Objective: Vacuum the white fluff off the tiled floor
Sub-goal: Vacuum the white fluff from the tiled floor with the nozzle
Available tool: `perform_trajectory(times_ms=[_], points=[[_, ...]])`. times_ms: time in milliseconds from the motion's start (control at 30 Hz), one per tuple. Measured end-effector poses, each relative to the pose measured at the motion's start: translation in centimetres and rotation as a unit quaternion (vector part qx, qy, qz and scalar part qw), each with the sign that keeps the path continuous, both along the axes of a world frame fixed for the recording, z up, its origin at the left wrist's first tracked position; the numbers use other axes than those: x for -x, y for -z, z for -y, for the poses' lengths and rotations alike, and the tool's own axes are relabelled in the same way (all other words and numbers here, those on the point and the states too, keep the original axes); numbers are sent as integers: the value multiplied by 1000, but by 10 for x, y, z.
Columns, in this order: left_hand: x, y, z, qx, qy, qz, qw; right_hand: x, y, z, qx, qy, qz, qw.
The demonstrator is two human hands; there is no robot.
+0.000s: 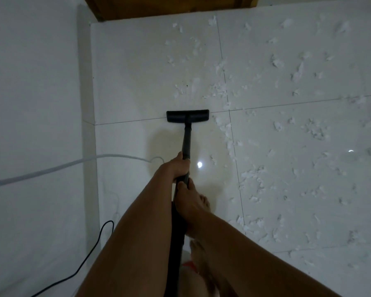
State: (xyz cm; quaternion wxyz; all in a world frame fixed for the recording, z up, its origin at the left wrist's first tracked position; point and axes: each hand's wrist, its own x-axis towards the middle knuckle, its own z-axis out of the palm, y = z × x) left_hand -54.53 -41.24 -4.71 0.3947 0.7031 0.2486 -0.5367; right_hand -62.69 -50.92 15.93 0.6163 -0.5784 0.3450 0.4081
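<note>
A black vacuum wand (186,138) runs forward from me to a flat black floor head (187,115) resting on the white tiled floor (137,71). My left hand (178,166) grips the wand higher up its tube. Just behind it, my right hand (189,202) grips the tube lower down. White fluff (219,88) lies scattered ahead of the head and over the tiles to the right (308,129). The tiles left of and just behind the head look free of fluff.
A white wall (30,93) runs along the left side. A brown wooden door or frame (163,7) closes the far end. A white cable (51,168) and a black cable (90,254) lie at the left. My bare feet (201,202) stand under my hands.
</note>
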Motion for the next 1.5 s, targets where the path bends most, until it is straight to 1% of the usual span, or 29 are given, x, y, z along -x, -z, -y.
perform_trajectory(times_ms=[33, 67, 100, 167, 233, 333, 400, 567, 667, 767, 900, 1067, 1267, 1500], points=[[-5, -2, 0, 1, 2, -2, 1000, -6, -4, -1, 31, -29, -5, 999], [-7, -4, 0, 2, 1, -6, 1000, -11, -14, -3, 17, -67, -13, 998], [-9, -4, 0, 1, -3, -4, 1000, -17, -15, -4, 19, -73, -20, 997], [-10, -3, -2, -4, -11, -7, 1000, -22, -6, -8, 29, -66, -35, 997], [-12, -4, -6, -12, -11, -15, 1000, -27, -6, -14, 31, -21, -57, 998], [-18, -11, -12, -28, -6, -13, 1000, -35, 1, -23, 41, 2, -57, 998], [-28, -14, -14, -23, -8, -11, 1000, -39, 11, -28, 50, 13, -49, 997], [-47, -5, -18, -12, -1, -24, 1000, -54, 31, -32, 27, 72, -79, 994], [-50, 1, -22, 0, 5, -34, 999, -56, 35, -39, 22, 78, -82, 993], [-52, 0, -27, 9, -6, -30, 999, -56, 35, -46, 34, 71, -66, 995], [-67, 1, -31, 25, -18, -24, 999, -70, 32, -48, 7, 88, -79, 993], [-86, 5, -32, 18, -25, -7, 1000, -87, 40, -51, -3, 86, -75, 993], [-102, 8, -33, 9, -10, 3, 1000, -101, 43, -53, -11, 90, -78, 993], [-118, 3, -24, 2, -12, 15, 1000, -113, 48, -47, -3, 98, -69, 993]])
